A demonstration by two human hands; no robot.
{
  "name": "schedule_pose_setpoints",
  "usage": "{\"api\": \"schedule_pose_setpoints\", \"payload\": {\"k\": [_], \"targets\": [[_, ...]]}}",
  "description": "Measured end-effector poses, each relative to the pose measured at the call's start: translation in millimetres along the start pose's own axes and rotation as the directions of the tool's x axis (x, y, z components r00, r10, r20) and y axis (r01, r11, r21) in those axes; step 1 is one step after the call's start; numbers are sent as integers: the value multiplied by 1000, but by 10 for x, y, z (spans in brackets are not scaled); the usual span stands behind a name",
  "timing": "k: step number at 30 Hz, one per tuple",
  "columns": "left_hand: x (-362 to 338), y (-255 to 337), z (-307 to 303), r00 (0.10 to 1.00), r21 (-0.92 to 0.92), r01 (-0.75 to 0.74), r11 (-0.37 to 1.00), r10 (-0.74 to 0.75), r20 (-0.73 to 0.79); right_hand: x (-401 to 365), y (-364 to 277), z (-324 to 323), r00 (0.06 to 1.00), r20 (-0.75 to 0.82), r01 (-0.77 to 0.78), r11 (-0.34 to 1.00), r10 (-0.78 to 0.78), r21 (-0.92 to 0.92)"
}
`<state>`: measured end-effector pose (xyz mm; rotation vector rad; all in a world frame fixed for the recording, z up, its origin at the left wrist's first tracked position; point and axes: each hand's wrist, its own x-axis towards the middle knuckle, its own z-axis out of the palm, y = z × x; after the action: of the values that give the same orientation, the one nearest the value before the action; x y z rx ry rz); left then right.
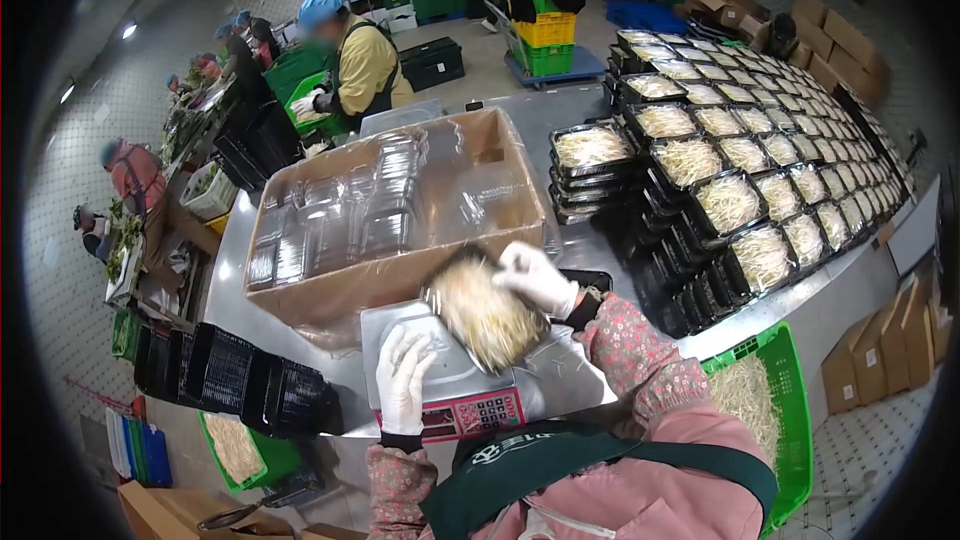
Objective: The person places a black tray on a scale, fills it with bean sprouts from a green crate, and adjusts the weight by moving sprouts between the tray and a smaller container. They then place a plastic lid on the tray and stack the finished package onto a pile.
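Observation:
My right hand [538, 280], in a white glove, is closed on the upper right edge of a black tray of bean sprouts [485, 308]. The tray is tilted and smeared by motion above a digital scale [375, 325]. Over the scale's left side is my left hand [402, 372], also gloved, its fingers stretched out and holding nothing. The scale's red keypad panel [470, 414] faces me. Just beyond it stands a cardboard box [330, 287] lined with plastic, with stacks of clear lids [390, 195] inside.
Filled sprout trays [728, 205] are stacked high on the table's right side. Stacked black trays [235, 380] lie at the left edge. A green crate [795, 420] of sprouts stands at my right, another [265, 455] below left. A co-worker [370, 65] in yellow works across the table.

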<state>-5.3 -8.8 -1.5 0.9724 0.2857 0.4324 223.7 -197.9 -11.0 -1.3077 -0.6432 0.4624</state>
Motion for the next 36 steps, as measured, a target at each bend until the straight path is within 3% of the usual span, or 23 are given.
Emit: {"api": "schedule_pose_setpoints", "payload": {"k": [1,2,3,4,5,6,9,10,11,13,17,21,24,29,31,33,34,36], "targets": [[0,35,34,1000,15,-17,1000,17,-1,133,-167,-135,978,-170,96,985,-120,-142],[-11,66,-1,1000,28,-7,1000,7,-10,293,-250,-309,930,-346,108,992,-125,-68],[-28,61,-58,999,47,-26,999,28,-39,578,-143,-647,838,-459,286,954,-294,-89],[-40,49,-137,996,56,-33,998,37,-78,626,-565,-684,792,-602,256,951,-105,171],[-53,31,-207,992,65,-38,997,45,-118,858,-554,-1007,663,-732,262,965,-158,29],[-72,22,-236,986,80,-46,996,58,-159,1128,-342,-1542,669,-713,325,945,-208,30],[-120,-35,-349,977,78,-17,997,33,-211,1538,-138,-2240,444,-896,326,935,-20,140],[-129,-52,-338,974,83,-18,996,36,-223,1518,-96,-2314,375,-922,263,943,96,205],[-133,-57,-345,972,87,-16,996,36,-231,1511,-43,-2369,245,-963,237,956,113,173],[-132,-83,-366,969,92,-11,996,33,-244,1576,-87,-2427,206,-964,268,938,167,219],[-108,-135,-399,957,106,1,994,29,-287,1604,32,-2544,338,-923,345,888,185,305],[-101,-175,-462,941,166,22,986,36,-336,1268,-108,-2256,476,-848,218,903,232,370],[-125,-175,-544,919,237,42,971,56,-390,890,102,-2120,556,-810,220,907,185,359],[-151,-149,-702,891,337,50,940,110,-441,74,608,-1844,689,-687,73,922,229,380],[-108,-112,-805,889,393,58,918,132,-439,-101,703,-1729,667,-716,-44,971,205,237],[-50,-63,-876,886,464,12,886,206,-416,-93,612,-1772,753,-658,37,999,-25,4],[-33,-32,-881,889,482,12,876,211,-406,25,414,-1784,730,-645,74,964,-227,-256],[42,41,-852,898,517,2,856,225,-377,372,-196,-1738,651,-502,126,733,-570,-668]]}}
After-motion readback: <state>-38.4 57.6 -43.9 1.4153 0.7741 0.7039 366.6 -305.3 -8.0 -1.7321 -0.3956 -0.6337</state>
